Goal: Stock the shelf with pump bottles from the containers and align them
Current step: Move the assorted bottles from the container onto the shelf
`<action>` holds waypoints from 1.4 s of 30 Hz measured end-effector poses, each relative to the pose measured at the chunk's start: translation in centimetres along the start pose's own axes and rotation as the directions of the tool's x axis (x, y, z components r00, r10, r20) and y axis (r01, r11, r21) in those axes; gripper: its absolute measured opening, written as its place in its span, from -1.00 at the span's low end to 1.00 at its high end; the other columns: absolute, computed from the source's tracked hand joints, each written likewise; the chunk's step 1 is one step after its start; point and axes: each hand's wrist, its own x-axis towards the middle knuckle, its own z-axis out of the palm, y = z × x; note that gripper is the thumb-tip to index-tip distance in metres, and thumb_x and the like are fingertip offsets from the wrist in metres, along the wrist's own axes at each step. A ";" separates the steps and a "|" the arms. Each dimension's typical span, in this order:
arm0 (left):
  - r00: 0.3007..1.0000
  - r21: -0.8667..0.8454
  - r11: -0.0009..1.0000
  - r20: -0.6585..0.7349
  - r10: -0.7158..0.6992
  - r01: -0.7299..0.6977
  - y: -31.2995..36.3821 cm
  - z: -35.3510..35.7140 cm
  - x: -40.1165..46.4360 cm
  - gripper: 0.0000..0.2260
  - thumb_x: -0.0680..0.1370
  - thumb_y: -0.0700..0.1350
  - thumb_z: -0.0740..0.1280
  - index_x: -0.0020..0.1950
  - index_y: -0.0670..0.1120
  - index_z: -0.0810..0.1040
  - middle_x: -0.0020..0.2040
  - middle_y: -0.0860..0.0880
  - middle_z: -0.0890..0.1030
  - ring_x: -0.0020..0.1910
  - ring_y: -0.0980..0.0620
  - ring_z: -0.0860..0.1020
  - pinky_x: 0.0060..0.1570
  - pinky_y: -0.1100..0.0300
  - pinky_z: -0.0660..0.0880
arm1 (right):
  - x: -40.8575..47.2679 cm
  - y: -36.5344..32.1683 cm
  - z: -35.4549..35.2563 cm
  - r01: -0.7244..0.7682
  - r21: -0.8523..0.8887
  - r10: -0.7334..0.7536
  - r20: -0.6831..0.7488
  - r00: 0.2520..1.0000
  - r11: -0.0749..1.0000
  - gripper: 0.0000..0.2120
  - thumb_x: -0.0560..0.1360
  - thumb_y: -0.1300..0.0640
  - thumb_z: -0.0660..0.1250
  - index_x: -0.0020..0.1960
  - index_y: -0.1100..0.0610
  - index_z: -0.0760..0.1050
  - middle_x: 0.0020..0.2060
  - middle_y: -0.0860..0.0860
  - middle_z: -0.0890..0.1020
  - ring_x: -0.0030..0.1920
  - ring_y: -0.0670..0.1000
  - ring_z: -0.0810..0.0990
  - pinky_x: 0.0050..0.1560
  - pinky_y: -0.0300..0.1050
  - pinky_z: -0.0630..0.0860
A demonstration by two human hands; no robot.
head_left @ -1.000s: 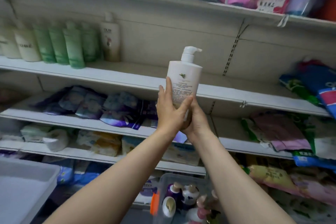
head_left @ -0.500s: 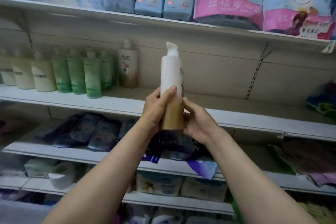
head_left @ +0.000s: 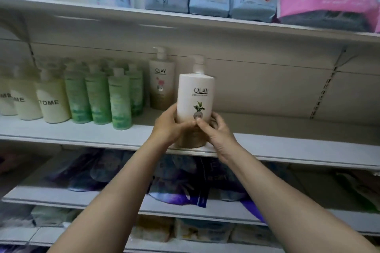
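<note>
- Right now both bare forearms reach up from the bottom of the frame and meet at centre, wrists angled in toward each other.
- Left hand (head_left: pixel 168 127) wraps the left side of the pump bottle (head_left: pixel 194 107), thumb laid across its front low down, fingers hidden behind.
- Right hand (head_left: pixel 216 131) cups the lower right side, its thumb pressed to the front so the two thumb tips almost meet under the label's round grey badge.
- Both hands are closed snugly around the bottle, clamping it between them.
- Upright it stands, just right of centre, its base at the front lip of the middle shelf (head_left: pixel 298 146); whether it touches the board I cannot tell.
- White body fading to tan at the bottom, "OLAY" printed across the front above a green leaf sprig, white pump head on top.
- Just behind and to its left sits another Olay bottle (head_left: pixel 162 80) with a pink motif.
- Further left, a row of green bottles (head_left: pixel 98 96), then cream bottles (head_left: pixel 52 98) at the left edge.
</note>
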 end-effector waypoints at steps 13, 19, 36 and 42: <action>0.964 -0.038 0.983 -0.195 -0.182 0.178 -6.5 -2.7 9.0 -0.43 0.48 -0.15 0.45 0.46 0.06 0.40 0.23 -0.06 0.62 0.16 -0.10 0.58 0.25 -0.03 0.52 | 10.3 1.9 6.1 -0.033 -0.249 0.025 -0.037 0.999 0.968 -0.57 0.47 0.06 0.52 0.29 0.06 0.51 0.17 0.04 0.67 0.15 0.10 0.66 0.16 0.16 0.61; 0.961 -0.184 0.970 -0.193 -0.196 0.161 -7.3 -3.4 12.0 -0.42 0.49 -0.22 0.47 0.48 -0.04 0.38 0.32 -0.13 0.56 0.27 -0.16 0.53 0.32 -0.12 0.44 | 13.2 2.2 8.0 -0.005 -0.418 -0.009 -0.033 0.999 0.908 -0.54 0.48 -0.01 0.49 0.33 0.06 0.50 0.25 0.07 0.63 0.20 0.11 0.62 0.22 0.16 0.56; 0.822 -0.082 0.911 -0.406 -0.400 0.403 -7.3 -2.8 11.3 -0.57 0.57 -0.07 0.37 0.41 -0.17 0.42 0.33 -0.22 0.52 0.28 -0.23 0.50 0.29 0.04 0.44 | 13.7 1.3 8.2 -0.086 -0.504 0.108 0.014 0.994 0.859 -0.44 0.54 -0.13 0.38 0.47 0.05 0.41 0.37 0.13 0.52 0.29 0.19 0.54 0.30 0.14 0.51; 0.842 -0.191 0.950 -0.444 -0.307 0.246 -1.6 2.8 6.2 -0.47 0.52 0.00 0.38 0.43 -0.16 0.35 0.36 -0.14 0.47 0.30 -0.11 0.49 0.34 0.04 0.43 | 9.1 -1.0 0.3 -0.271 -0.348 0.259 -0.081 0.962 0.897 -0.56 0.55 0.01 0.41 0.34 0.19 0.45 0.08 0.09 0.59 0.08 0.09 0.57 0.12 -0.03 0.59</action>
